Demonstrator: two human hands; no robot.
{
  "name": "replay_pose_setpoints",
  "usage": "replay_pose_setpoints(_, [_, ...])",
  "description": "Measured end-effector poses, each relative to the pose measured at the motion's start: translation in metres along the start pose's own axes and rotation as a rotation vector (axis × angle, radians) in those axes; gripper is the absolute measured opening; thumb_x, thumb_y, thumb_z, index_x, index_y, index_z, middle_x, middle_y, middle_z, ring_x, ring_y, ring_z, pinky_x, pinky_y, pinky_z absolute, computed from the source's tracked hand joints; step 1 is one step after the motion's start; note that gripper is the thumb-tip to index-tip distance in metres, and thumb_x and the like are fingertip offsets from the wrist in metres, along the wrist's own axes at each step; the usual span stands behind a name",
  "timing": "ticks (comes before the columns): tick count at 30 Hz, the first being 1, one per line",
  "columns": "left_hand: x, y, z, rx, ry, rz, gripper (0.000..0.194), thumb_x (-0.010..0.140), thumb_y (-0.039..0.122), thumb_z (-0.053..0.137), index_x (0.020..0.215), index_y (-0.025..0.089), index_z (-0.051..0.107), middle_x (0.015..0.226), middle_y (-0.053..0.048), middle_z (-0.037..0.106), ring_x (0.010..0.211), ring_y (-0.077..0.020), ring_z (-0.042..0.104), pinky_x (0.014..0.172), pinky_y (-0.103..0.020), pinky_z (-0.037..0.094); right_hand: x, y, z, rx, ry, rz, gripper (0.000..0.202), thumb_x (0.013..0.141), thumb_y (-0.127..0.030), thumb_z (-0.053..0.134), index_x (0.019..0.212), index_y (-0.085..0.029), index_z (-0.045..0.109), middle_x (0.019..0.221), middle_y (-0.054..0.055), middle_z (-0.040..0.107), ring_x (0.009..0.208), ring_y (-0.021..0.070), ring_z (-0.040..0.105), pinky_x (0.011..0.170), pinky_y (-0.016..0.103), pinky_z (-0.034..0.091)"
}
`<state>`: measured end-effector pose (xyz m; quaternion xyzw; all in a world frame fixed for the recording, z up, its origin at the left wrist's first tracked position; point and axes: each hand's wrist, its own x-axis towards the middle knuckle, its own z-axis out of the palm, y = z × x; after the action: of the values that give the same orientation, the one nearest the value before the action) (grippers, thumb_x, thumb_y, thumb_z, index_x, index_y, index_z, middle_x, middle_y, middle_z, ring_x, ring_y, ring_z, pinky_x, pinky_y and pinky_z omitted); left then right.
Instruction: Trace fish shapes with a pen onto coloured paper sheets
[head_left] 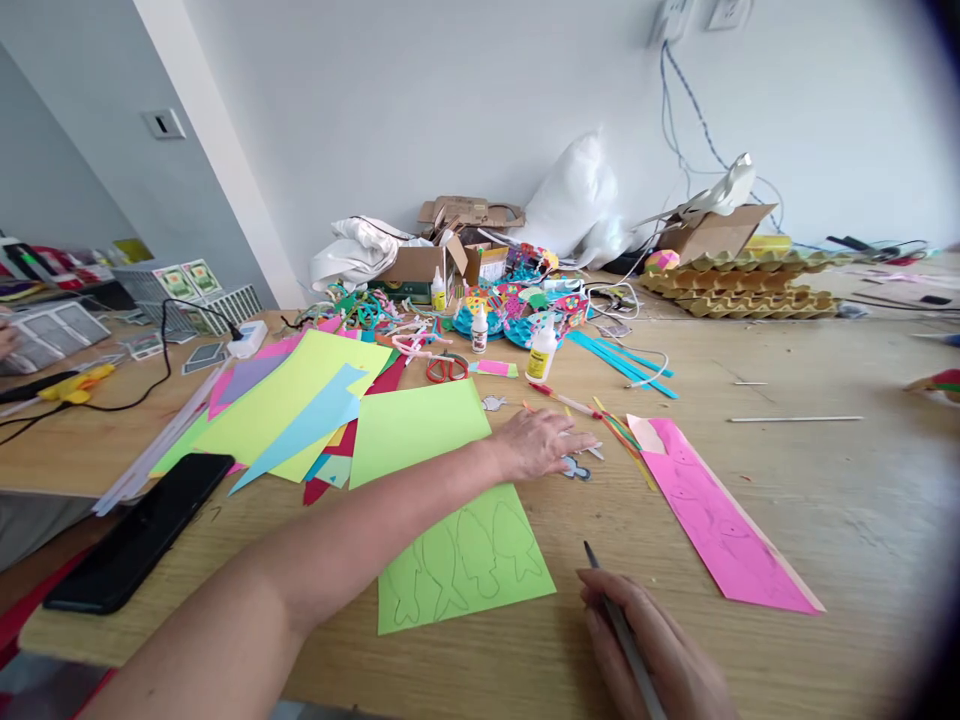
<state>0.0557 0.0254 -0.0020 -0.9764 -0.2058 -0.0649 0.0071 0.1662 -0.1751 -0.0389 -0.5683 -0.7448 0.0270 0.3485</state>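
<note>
My left hand point(536, 445) reaches across the green paper point(420, 425), its fingers stretched out over small paper cutouts. One grey-blue cutout point(576, 468) shows just below the fingertips; whether the fingers press on it I cannot tell. Drawn in outline along the near end of the green sheet are several fish-like shapes. At the lower right my right hand point(652, 650) is closed around a grey pencil point(628, 640), its dark tip pointing up and away. A pale cutout point(493, 403) lies by the sheet's far right edge. Pink paper point(731, 530) with faint drawn outlines rests to the right.
Coloured paper sheets point(292, 400) overlap on the left, beside a black phone point(139, 530). Farther back stand glue bottles point(541, 352), red-handled scissors point(448, 368) and cardboard boxes point(420, 265). Egg trays point(750, 285) and a thin stick point(795, 419) are at the right.
</note>
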Motion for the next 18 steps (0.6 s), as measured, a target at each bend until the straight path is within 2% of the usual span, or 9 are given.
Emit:
replay_pose_setpoints(2, [-0.010,-0.001,-0.019,-0.053,0.031,-0.026,0.043,0.085,0.024,0.056,0.126,0.018,0.046,0.126,-0.012,0.048,0.114,-0.0236,0.045,0.090,-0.035,0.039,0.001,-0.002,-0.003,-0.027,-0.016,0.025,0.016,0.084,-0.021,0.044,0.097,-0.022,0.053,0.086,0.005,0.069,0.073,0.0158,0.069,0.059,0.021,0.055])
replay_pose_setpoints(4, [-0.032,-0.008,-0.040,-0.123,0.007,-0.034,0.036,0.086,0.015,0.052,0.122,0.016,0.050,0.115,-0.010,0.055,0.107,-0.0196,0.050,0.090,-0.031,0.039,0.002,-0.004,-0.006,-0.047,-0.006,0.043,0.016,0.084,-0.023,0.045,0.097,-0.022,0.054,0.086,0.005,0.070,0.072,0.0164,0.069,0.059,0.021,0.055])
replay_pose_setpoints(6, [-0.065,-0.020,-0.056,-0.165,-0.050,-0.094,0.030,0.084,0.012,0.052,0.114,0.016,0.054,0.109,-0.009,0.058,0.101,-0.0187,0.054,0.088,-0.030,0.041,0.003,-0.005,-0.008,-0.059,0.028,0.054,0.016,0.083,-0.024,0.045,0.095,-0.022,0.055,0.084,0.004,0.071,0.070,0.0166,0.069,0.058,0.022,0.055])
replay_pose_setpoints(8, [-0.104,-0.035,-0.068,-0.155,-0.068,-0.214,0.030,0.082,0.007,0.049,0.109,0.016,0.057,0.108,-0.008,0.058,0.102,-0.0183,0.053,0.089,-0.030,0.040,0.004,-0.006,-0.008,-0.064,0.039,0.050,0.016,0.082,-0.026,0.045,0.095,-0.022,0.056,0.082,0.003,0.071,0.067,0.0166,0.069,0.058,0.022,0.055])
replay_pose_setpoints(11, [-0.162,-0.052,-0.075,-0.125,-0.217,-0.304,0.041,0.076,0.005,0.050,0.115,0.018,0.054,0.112,-0.007,0.056,0.105,-0.0187,0.051,0.091,-0.029,0.038,0.006,-0.011,-0.005,-0.049,-0.009,-0.005,0.018,0.083,-0.028,0.047,0.098,-0.023,0.055,0.082,0.003,0.071,0.068,0.0167,0.069,0.057,0.022,0.055])
replay_pose_setpoints(13, [-0.192,-0.055,-0.075,-0.144,-0.263,-0.362,0.050,0.073,0.006,0.052,0.121,0.019,0.051,0.120,-0.009,0.052,0.111,-0.0200,0.048,0.093,-0.030,0.037,0.006,-0.015,-0.002,-0.030,-0.028,-0.048,0.019,0.083,-0.028,0.048,0.100,-0.023,0.055,0.085,0.004,0.071,0.071,0.0166,0.070,0.058,0.022,0.055])
replay_pose_setpoints(15, [-0.214,-0.053,-0.074,-0.174,-0.264,-0.443,0.051,0.072,0.009,0.053,0.121,0.021,0.052,0.118,-0.007,0.053,0.110,-0.0201,0.049,0.093,-0.029,0.036,0.006,-0.019,0.000,-0.018,-0.040,-0.067,0.020,0.083,-0.028,0.048,0.102,-0.023,0.056,0.087,0.004,0.071,0.072,0.0165,0.070,0.057,0.021,0.054])
replay_pose_setpoints(18, [-0.235,-0.047,-0.071,-0.256,-0.159,-0.669,0.044,0.074,0.019,0.051,0.117,0.022,0.054,0.107,-0.004,0.059,0.097,-0.0190,0.055,0.085,-0.027,0.039,0.004,-0.020,0.001,-0.029,-0.056,-0.031,0.021,0.083,-0.029,0.048,0.101,-0.023,0.056,0.086,0.004,0.071,0.070,0.0165,0.070,0.055,0.021,0.054])
